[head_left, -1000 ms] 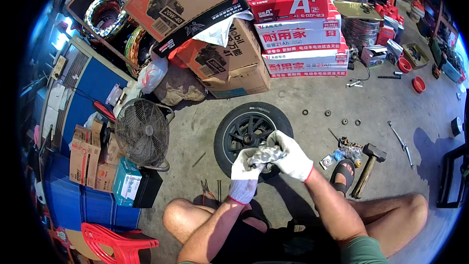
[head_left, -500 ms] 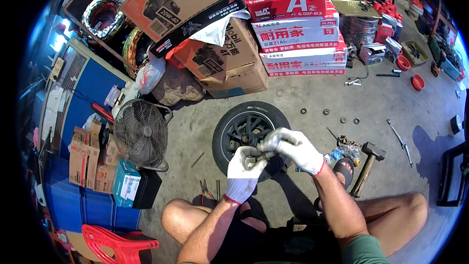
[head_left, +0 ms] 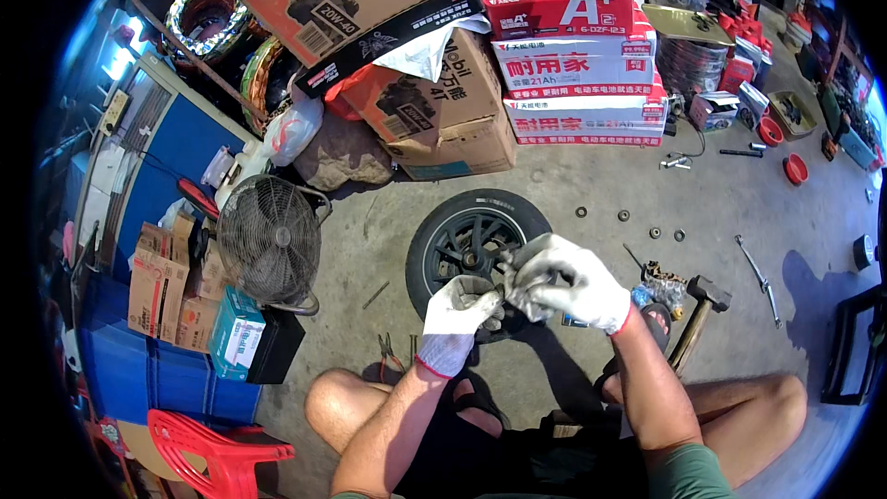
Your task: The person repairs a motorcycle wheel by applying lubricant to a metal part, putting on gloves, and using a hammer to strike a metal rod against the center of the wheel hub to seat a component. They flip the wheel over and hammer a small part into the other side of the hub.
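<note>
A black wheel with its tyre (head_left: 447, 242) lies flat on the concrete floor in front of me, its spoked rim facing up. My left hand (head_left: 462, 307), in a white glove, hovers over the wheel's near edge with thumb and fingertips pinched together. Close beside it, my right hand (head_left: 565, 283), also gloved, has its fingers curled inward over the wheel's right side. The two sets of fingertips nearly meet around something small and dark that I cannot make out. Both hands hide the near right part of the wheel.
Several small dark rings (head_left: 624, 215) lie right of the wheel. A hammer (head_left: 699, 319) and a wrench (head_left: 759, 282) lie farther right; pliers (head_left: 390, 359) are near my left knee. A floor fan (head_left: 270, 240) stands left. Stacked cartons (head_left: 582, 65) stand behind, and a red chair (head_left: 217, 453) lower left.
The view has shifted slightly. My right hand has turned and its fingers have curled down closer to the left fingertips. The left hand keeps its pinch near the same spot.
</note>
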`<state>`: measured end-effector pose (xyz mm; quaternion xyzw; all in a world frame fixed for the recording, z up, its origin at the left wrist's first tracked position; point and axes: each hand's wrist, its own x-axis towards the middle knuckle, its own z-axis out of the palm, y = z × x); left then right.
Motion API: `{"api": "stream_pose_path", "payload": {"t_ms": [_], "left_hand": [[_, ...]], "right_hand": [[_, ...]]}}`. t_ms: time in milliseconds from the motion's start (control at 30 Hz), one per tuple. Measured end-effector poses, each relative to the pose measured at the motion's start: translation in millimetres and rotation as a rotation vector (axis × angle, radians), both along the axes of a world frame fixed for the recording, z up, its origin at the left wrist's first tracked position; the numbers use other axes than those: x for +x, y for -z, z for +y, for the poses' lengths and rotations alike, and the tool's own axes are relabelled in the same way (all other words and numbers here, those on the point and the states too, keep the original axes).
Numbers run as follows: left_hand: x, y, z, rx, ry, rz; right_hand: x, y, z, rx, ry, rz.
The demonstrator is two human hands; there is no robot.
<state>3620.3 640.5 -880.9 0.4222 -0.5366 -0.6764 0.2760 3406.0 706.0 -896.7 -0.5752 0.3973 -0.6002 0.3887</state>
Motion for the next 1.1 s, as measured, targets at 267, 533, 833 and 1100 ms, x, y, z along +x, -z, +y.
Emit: {"api": "stream_pose_path", "payload": {"t_ms": [267,533,833,1100], "left_hand": [[-3.9,-8.7,8.2,-0.364,0.014,-0.109],[-5.8,-1.1,13.7,-0.93,0.081,-0.168],[-4.3,1.8,6.2,-0.831,0.051,-0.131],[-7.1,-11.7,8.3,-0.364,-0.037,-0.062]], "right_hand": [[35.2,3.0,-5.4,0.297,0.036,-0.153],[30.4,22.2,-8.1,0.534,-0.09,-0.768],[33.3,12.1,-8.3,0.302,-0.018,-0.316],[17.3,12.8,-2.4,0.358,-0.047,-0.49]]}}
